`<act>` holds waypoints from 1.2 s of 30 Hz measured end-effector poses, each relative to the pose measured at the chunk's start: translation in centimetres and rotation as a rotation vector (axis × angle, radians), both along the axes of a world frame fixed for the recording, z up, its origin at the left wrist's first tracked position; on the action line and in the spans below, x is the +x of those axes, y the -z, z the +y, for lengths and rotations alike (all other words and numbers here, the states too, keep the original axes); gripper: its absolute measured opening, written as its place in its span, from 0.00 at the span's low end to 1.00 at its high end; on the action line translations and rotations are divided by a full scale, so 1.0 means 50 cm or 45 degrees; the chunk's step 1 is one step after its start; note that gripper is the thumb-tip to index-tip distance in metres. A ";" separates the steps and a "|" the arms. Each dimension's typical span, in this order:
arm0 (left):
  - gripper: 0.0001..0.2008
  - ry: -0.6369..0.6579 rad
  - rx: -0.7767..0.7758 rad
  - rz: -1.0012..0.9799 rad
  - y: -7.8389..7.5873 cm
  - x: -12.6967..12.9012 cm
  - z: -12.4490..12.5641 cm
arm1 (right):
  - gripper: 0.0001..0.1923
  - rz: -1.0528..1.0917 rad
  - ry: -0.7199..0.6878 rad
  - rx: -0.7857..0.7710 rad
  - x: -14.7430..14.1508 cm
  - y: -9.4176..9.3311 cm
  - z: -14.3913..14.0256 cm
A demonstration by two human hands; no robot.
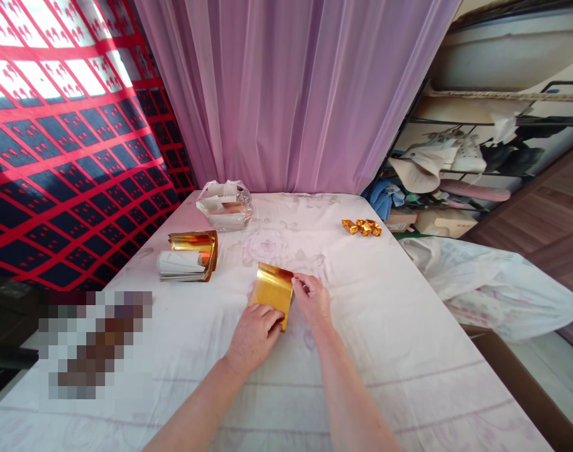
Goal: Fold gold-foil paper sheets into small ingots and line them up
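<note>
A sheet of gold foil paper (272, 285) lies on the white flowered tablecloth (385, 351), its far edge curling up. My left hand (254, 336) presses on its near edge with the fingers over the paper. My right hand (311, 299) pinches the sheet's right edge between thumb and fingers. Both forearms reach in from the bottom of the view.
A curled stack of gold and white paper sheets (189, 256) lies to the left. A clear plastic bag (225, 204) sits at the far left. Several folded gold pieces (362, 227) lie at the far right. A white bag (498, 289) hangs off the table's right side, beside shelves (460, 163).
</note>
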State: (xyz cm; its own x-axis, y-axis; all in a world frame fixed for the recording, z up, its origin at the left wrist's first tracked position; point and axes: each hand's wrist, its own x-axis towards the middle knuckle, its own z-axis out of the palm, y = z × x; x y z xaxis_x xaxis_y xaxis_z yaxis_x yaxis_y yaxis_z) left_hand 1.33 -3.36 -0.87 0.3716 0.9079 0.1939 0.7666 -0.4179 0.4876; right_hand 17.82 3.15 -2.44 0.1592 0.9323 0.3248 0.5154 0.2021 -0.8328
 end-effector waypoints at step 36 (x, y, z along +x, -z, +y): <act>0.08 0.031 0.152 0.022 0.014 0.001 -0.005 | 0.22 0.364 0.009 -0.325 -0.029 -0.017 -0.006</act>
